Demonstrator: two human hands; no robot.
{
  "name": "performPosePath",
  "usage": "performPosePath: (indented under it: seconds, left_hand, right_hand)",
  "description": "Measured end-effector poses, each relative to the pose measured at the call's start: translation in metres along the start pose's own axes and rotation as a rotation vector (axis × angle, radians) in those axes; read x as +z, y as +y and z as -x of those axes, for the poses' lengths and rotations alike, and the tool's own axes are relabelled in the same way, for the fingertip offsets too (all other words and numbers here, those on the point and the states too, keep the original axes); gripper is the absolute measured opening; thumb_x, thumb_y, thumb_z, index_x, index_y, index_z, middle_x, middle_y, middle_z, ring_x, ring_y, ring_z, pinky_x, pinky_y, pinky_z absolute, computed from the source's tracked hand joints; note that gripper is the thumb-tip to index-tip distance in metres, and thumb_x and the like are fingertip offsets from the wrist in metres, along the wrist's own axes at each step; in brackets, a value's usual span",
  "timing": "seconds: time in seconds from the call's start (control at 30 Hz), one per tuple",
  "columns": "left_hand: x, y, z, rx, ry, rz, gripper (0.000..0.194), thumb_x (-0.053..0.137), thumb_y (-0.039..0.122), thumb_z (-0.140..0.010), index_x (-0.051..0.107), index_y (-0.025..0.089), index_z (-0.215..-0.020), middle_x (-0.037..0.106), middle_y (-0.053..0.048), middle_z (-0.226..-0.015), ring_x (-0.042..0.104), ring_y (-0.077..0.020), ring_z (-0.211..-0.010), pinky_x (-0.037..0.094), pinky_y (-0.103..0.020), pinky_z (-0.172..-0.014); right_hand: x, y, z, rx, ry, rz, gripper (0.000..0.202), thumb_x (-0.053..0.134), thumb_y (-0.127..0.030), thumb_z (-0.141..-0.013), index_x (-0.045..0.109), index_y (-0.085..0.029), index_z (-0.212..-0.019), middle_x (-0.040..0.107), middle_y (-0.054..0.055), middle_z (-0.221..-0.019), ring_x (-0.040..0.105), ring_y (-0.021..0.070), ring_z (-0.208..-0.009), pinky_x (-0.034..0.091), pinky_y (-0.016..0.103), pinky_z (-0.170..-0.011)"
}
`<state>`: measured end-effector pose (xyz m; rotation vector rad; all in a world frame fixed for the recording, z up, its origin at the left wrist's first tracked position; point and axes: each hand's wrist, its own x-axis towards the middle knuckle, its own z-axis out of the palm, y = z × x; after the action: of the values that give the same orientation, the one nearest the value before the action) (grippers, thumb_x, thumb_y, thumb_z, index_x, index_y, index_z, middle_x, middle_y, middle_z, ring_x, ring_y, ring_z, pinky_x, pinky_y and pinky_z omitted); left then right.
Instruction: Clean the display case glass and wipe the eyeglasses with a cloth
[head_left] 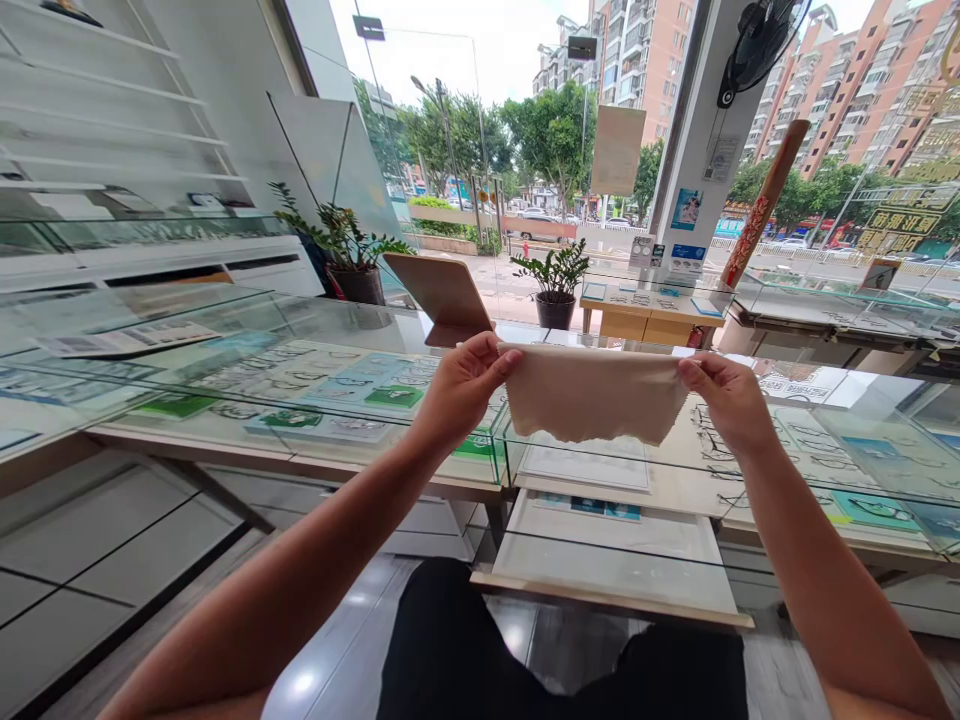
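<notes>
- In the head view, a seated person's left hand (466,388) pinches the upper left corner of a beige cloth (596,398) between thumb and fingers.
- The right hand (726,395) grasps the opposite upper corner in a matching pinch, its fingers curled in.
- The cloth hangs between the two hands above a glass display counter (500,458), its top edge drawn nearly straight and its wavy lower edge loose.
- Eyeglass frames (712,440) line the counter near the right hand; more pairs and green cards (394,397) lie under the glass near the left.
- Below the cloth, a pale drawer (615,565) juts out over the person's dark trousers (450,650).
- Beyond the left hand, a tilted brown panel (442,292) stands on the counter; a potted plant (555,280) stands farther back, by the shop window.
</notes>
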<state>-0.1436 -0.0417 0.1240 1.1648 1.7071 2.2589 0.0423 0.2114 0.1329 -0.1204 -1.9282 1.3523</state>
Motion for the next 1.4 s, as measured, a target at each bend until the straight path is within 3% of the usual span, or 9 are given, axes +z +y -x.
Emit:
performPosePath:
  seconds: [0.27, 0.5, 0.67, 0.83, 1.07, 1.3, 1.4]
  left_hand:
    - [0.004, 0.002, 0.015, 0.143, -0.012, -0.091, 0.051, 0.086, 0.063, -0.074, 0.06, 0.019, -0.071, 0.061, 0.002, -0.067, 0.054, -0.0116, -0.065, 0.043, -0.023, -0.061]
    - [0.006, 0.002, 0.026, 0.28, 0.029, -0.194, 0.042, 0.081, 0.057, -0.083, 0.066, 0.018, -0.077, 0.066, 0.001, -0.072, 0.059, -0.0122, -0.07, 0.047, -0.024, -0.068]
    - [0.007, 0.004, 0.027, 0.242, 0.029, -0.185, 0.045, 0.082, 0.058, -0.082, 0.064, 0.017, -0.075, 0.065, 0.001, -0.071, 0.058, -0.0115, -0.068, 0.045, -0.023, -0.066]
    - [0.011, 0.005, 0.025, 0.191, 0.034, -0.124, 0.054, 0.081, 0.066, -0.079, 0.057, 0.018, -0.069, 0.055, 0.003, -0.064, 0.049, -0.0101, -0.062, 0.038, -0.022, -0.058]
    - [0.018, -0.001, 0.024, 0.195, 0.125, -0.098, 0.056, 0.077, 0.07, -0.081, 0.054, 0.02, -0.069, 0.047, 0.004, -0.063, 0.04, -0.0107, -0.06, 0.033, -0.024, -0.056]
    - [0.017, -0.001, 0.023, 0.171, 0.141, -0.086, 0.057, 0.078, 0.071, -0.079, 0.054, 0.02, -0.069, 0.047, 0.005, -0.062, 0.038, -0.0106, -0.059, 0.031, -0.024, -0.056]
    - [0.016, -0.012, 0.015, 0.146, 0.133, -0.085, 0.059, 0.078, 0.073, -0.077, 0.053, 0.02, -0.068, 0.045, 0.005, -0.062, 0.036, -0.0104, -0.059, 0.03, -0.025, -0.057]
  right_hand:
    - [0.004, 0.013, 0.003, -0.062, 0.137, -0.063, 0.045, 0.085, -0.067, -0.074, 0.08, -0.025, -0.088, 0.071, 0.001, -0.079, 0.063, 0.0172, -0.077, 0.053, 0.031, -0.073]
    - [0.006, 0.016, 0.005, -0.072, 0.155, -0.07, 0.048, 0.08, -0.069, -0.079, 0.071, -0.022, -0.078, 0.057, -0.002, -0.068, 0.048, 0.0129, -0.064, 0.042, 0.026, -0.061]
    - [0.008, 0.017, 0.003, -0.004, 0.172, -0.155, 0.054, 0.082, -0.074, -0.073, 0.066, -0.022, -0.074, 0.055, -0.003, -0.068, 0.045, 0.0121, -0.062, 0.039, 0.026, -0.058]
    - [0.011, 0.019, 0.004, -0.013, 0.161, -0.163, 0.052, 0.082, -0.071, -0.075, 0.065, -0.023, -0.076, 0.053, -0.004, -0.067, 0.045, 0.0113, -0.062, 0.04, 0.025, -0.059]
    - [0.02, 0.022, 0.008, -0.042, 0.242, -0.167, 0.043, 0.085, -0.063, -0.077, 0.073, -0.024, -0.091, 0.065, -0.001, -0.082, 0.056, 0.0132, -0.073, 0.046, 0.026, -0.067]
    - [0.017, 0.008, 0.018, -0.103, 0.229, -0.088, 0.047, 0.079, -0.067, -0.082, 0.066, -0.022, -0.078, 0.054, -0.003, -0.069, 0.045, 0.0117, -0.063, 0.038, 0.025, -0.059]
    - [0.017, 0.013, 0.014, -0.101, 0.209, -0.055, 0.053, 0.077, -0.07, -0.082, 0.059, -0.021, -0.07, 0.046, -0.005, -0.064, 0.037, 0.0106, -0.06, 0.032, 0.026, -0.055]
